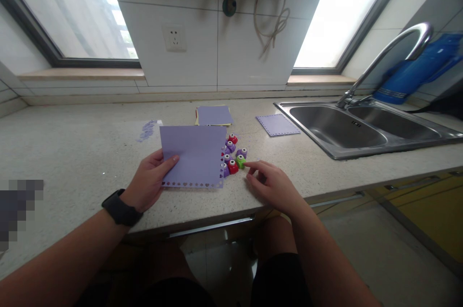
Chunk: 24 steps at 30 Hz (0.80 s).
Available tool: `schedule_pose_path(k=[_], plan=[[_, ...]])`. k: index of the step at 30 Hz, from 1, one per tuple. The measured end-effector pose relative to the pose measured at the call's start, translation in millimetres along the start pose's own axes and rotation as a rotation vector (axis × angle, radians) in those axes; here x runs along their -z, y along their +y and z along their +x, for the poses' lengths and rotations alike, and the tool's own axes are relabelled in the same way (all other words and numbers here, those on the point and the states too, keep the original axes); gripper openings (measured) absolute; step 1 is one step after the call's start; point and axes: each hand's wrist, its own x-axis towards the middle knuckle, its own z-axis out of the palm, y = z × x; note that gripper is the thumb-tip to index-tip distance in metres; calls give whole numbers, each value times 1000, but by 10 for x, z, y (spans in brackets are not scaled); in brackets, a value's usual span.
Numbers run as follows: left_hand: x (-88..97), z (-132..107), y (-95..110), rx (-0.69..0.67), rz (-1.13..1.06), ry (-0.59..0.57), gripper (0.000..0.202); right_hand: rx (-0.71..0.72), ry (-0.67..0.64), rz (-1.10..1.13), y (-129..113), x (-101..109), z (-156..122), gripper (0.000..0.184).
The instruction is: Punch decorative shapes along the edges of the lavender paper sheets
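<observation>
My left hand point(150, 177) grips a purple sheet of paper point(193, 155) by its left edge, thumb on top. Small shaped holes run along the sheet's bottom and right edges. Just right of the sheet sits a cluster of small craft punches, among them a green punch point(240, 161), a red punch point(233, 167) and a purple punch point(241, 153). My right hand point(269, 181) is beside the green punch, index finger extended to it; whether the fingertip touches it I cannot tell. The sheet partly covers some punches. My right fingers are loosely curved and apart, holding nothing.
Behind the sheet lies a stack of coloured paper point(215, 115). A purple sheet with punched edges point(278, 125) rests near the steel sink point(334, 155) on the right. Purple paper scraps point(147, 130) are scattered at the left. The counter's front edge point(202, 220) runs below my hands.
</observation>
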Motion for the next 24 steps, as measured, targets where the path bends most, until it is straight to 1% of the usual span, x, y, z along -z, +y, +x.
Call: schedule_pose_path(k=[12,20,24], plan=[[-6,6,-7,2,11,4,35,-24,23,25,21,-12,-9,22],[-2,-1,-1,7,11,-9,36,-34,35,33,20,-9,-9,21],[-15,-10,13,3,21,5,37,-29,36,34,19,-12,-16,21]])
